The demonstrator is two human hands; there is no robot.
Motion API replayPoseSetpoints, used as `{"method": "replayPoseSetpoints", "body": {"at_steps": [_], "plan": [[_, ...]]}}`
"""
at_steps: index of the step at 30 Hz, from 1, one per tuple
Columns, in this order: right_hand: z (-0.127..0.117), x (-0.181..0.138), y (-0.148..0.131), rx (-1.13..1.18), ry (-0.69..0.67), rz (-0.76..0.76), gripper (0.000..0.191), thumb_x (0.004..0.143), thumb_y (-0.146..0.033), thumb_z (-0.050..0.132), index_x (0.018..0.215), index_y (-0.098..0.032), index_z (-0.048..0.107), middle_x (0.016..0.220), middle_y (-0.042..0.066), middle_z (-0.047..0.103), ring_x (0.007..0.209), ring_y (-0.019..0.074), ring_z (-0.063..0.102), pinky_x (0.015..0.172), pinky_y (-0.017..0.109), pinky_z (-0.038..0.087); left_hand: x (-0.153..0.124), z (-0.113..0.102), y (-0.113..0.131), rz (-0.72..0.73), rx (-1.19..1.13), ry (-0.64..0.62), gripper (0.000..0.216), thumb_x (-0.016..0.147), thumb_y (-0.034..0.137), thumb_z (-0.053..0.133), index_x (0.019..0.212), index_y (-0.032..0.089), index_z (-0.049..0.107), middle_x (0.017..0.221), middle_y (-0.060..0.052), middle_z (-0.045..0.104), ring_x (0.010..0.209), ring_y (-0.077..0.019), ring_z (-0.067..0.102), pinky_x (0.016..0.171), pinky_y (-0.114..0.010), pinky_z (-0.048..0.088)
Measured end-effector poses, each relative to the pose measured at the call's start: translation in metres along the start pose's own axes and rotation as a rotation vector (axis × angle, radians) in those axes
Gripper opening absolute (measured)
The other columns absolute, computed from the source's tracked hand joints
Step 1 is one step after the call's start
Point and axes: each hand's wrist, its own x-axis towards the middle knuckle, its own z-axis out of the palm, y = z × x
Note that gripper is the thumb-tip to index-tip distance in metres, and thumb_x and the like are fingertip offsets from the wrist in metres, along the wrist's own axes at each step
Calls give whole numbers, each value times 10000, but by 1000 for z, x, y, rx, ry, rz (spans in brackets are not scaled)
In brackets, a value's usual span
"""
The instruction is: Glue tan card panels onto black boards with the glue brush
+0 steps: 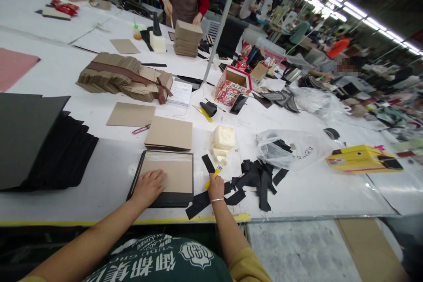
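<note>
Clasped around a yellow tool (207, 184), its handle partly hidden, the right hand (216, 187) is beside black strips (198, 204); the open left hand (149, 188) lies on a tan board (179, 176), obscuring part, atop a black cover (170, 201).

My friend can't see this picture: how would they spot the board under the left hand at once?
On the white table, look along its near edge, right of the big dark stack. The beige board lies there, under the left hand. Unlike the bare boards just beyond, it has dark material showing around it.
</note>
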Motion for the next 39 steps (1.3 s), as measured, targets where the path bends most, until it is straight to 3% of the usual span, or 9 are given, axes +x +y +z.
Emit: {"method": "replayPoseSetpoints", "body": {"at_steps": [10, 16, 20, 24, 28, 30, 33, 36, 39], "plan": [[-4, 1, 8, -42, -1, 56, 272, 804, -77, 374, 1007, -145, 542, 748, 85, 521, 751, 193, 468, 665, 287, 349, -3, -1, 0, 8, 28, -34, 342, 779, 288, 510, 1121, 287, 524, 1252, -35, 487, 1092, -245, 423, 872, -390, 324], [-23, -6, 4, 74, 45, 26, 269, 738, -47, 408, 954, -137, 542, 734, 74, 531, 741, 194, 489, 684, 303, 375, -4, -5, 0, 19, 44, -50, 355, 781, 261, 500, 1135, 285, 515, 1254, -41, 483, 1096, -246, 429, 882, -397, 337], [-63, -11, -18, 353, 88, -50, 341, 677, -79, 432, 1009, -143, 481, 828, 62, 530, 759, 175, 504, 671, 278, 404, -1, -15, 6, 0, -54, -32, 576, 728, 275, 566, 1274, 235, 388, 1318, -92, 414, 1133, -269, 417, 909, -406, 340], [-127, -4, -49, 469, -69, -267, 437, 639, -85, 457, 1066, -177, 436, 898, 54, 523, 764, 162, 516, 653, 259, 410, 8, -32, 31, 206, -335, 72, 898, 634, 427, 650, 1372, 206, 190, 1412, -104, 262, 1255, -267, 277, 1023, -406, 247], [-177, 8, -73, 541, -197, -442, 397, 638, -135, 519, 1020, -204, 434, 872, 30, 523, 754, 156, 518, 668, 262, 412, 25, -43, 49, 315, -648, 80, 972, 588, 477, 673, 1375, 183, 185, 1406, -126, 262, 1290, -256, 214, 1054, -409, 206], [-190, 12, -79, 652, -217, -467, 347, 651, -120, 492, 980, -207, 425, 841, 10, 521, 722, 134, 516, 661, 245, 409, 31, -46, 45, 301, -774, 13, 893, 553, 452, 704, 1318, 182, 332, 1403, -129, 264, 1282, -266, 233, 1043, -399, 231], [-194, 18, -85, 799, -254, -439, 290, 674, -92, 423, 937, -212, 405, 790, -18, 516, 638, 103, 500, 615, 220, 399, 32, -52, 26, 292, -929, -133, 420, 615, 396, 667, 973, 180, 630, 1280, -101, 446, 1167, -239, 410, 986, -341, 312], [-189, 23, -89, 836, -303, -430, 259, 691, -154, 475, 929, -217, 394, 792, -24, 515, 641, 106, 497, 612, 225, 398, 25, -58, 6, 194, -1085, -251, 246, 723, 378, 559, 767, 158, 659, 900, -53, 632, 856, -160, 569, 803, -262, 424], [-178, 26, -94, 802, -361, -450, 313, 670, -228, 566, 933, -221, 397, 807, -22, 528, 667, 117, 511, 625, 234, 400, 15, -59, -10, 27, -1187, -376, 302, 719, 420, 551, 795, 144, 649, 658, -4, 601, 614, -114, 541, 591, -214, 428]]}}
